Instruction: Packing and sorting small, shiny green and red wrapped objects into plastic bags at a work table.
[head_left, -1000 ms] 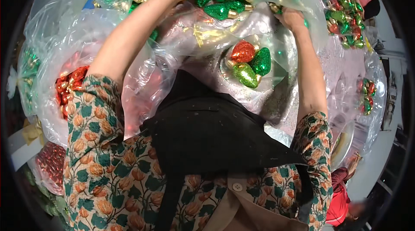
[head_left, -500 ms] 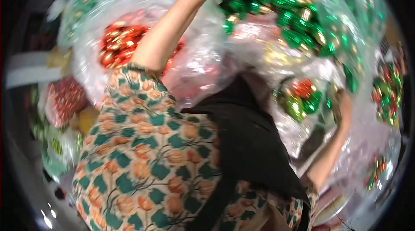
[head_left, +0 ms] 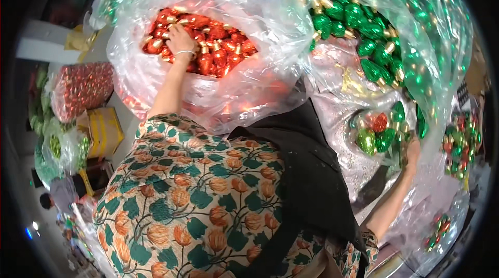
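Observation:
My left hand (head_left: 181, 40) is down among shiny red bulb-shaped ornaments (head_left: 221, 58) with gold caps, its bent fingers closed round one, the tips partly hidden. A large clear plastic bag (head_left: 249, 91) surrounds this pile. On the right, my right hand (head_left: 410, 152) is closed on the side of a small clear plastic pack. Inside the pack show a red ornament (head_left: 380, 122), a lime-green ornament (head_left: 366, 140) and a green ornament (head_left: 385, 139). Another green ornament (head_left: 398, 111) shows at its upper edge. My right fingertips are partly hidden.
Green ornaments (head_left: 371, 31) with gold caps fill another open clear bag at the upper right. A bag of mixed ornaments (head_left: 462, 140) stands at the far right. Leftward are a bag of red pieces (head_left: 83, 91) and a cardboard box (head_left: 105, 131) with yellow tape.
My left hand has moved left and down from above the green ornaments into the red pile. My right hand stays beside the small pack. The view has shifted, and more of the red pile shows.

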